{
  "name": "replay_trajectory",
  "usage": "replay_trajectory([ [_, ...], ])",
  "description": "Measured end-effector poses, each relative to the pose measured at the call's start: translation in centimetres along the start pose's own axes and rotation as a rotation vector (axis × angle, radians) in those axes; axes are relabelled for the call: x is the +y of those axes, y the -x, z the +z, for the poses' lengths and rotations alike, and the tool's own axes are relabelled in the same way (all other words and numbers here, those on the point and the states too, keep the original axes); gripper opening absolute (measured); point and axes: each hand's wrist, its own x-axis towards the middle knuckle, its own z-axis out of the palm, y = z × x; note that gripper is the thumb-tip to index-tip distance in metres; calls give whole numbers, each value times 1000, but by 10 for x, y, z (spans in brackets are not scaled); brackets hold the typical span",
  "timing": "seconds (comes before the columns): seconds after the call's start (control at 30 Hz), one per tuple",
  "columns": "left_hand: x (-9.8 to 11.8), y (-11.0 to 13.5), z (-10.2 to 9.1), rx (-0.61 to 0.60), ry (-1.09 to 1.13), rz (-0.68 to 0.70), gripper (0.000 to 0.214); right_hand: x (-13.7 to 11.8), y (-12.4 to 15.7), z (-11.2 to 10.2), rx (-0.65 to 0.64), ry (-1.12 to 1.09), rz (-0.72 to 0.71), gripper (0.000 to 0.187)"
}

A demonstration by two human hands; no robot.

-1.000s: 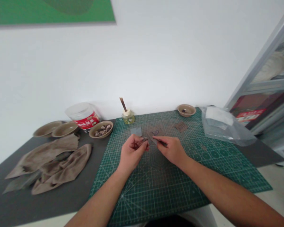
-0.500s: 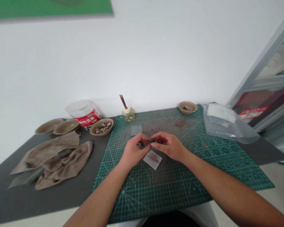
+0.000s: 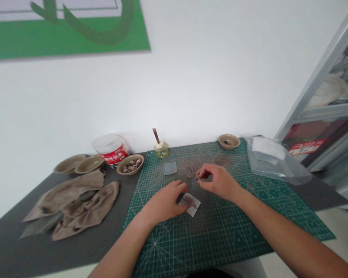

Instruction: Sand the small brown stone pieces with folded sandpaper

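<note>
My right hand [image 3: 217,181] is closed in a pinch on a small dark brown piece [image 3: 197,177], held just above the green cutting mat [image 3: 229,231]. The piece's kind is too small to make out. My left hand [image 3: 169,200] is open, its thumb and curved fingers apart at the left edge of a whitish square of abrasive-looking paper [image 3: 193,210]. That square lies on the mat with a brown smear across it. Behind the hands lie a brown square marked 320 [image 3: 190,171], another marked brown square [image 3: 222,160] and a grey-blue square [image 3: 170,168].
At left are crumpled brown cloths [image 3: 87,216], two bowls [image 3: 69,164], a red-labelled tub [image 3: 111,148] and a bowl of small chunks [image 3: 130,165]. A small bottle [image 3: 161,150] with brown sticks, a bowl [image 3: 229,141] and a clear plastic bag [image 3: 275,162] stand along the back.
My hands, together at the small piece before, are now apart. My left hand has come down to the whitish square; my right keeps the piece. The view has tilted upward.
</note>
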Motion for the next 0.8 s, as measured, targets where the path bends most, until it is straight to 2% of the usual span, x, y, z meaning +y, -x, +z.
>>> replay_trajectory([
  [0.07,10,10,-1,-111,-86,40,26,-3,4,-5,-39,50,-20,7],
  [0.13,19,20,2,-145,-150,63,28,-3,13,-2,-89,82,-16,9],
  [0.23,22,31,13,-93,-203,61,27,2,31,15,-122,133,4,8],
  [0.43,5,32,32,63,-118,12,32,10,46,48,-98,228,-69,7],
  [0.67,1,30,38,182,-146,-57,21,12,47,61,-94,288,-129,4],
  [0.8,2,29,43,232,-173,-95,25,17,49,63,-86,302,-138,5],
])
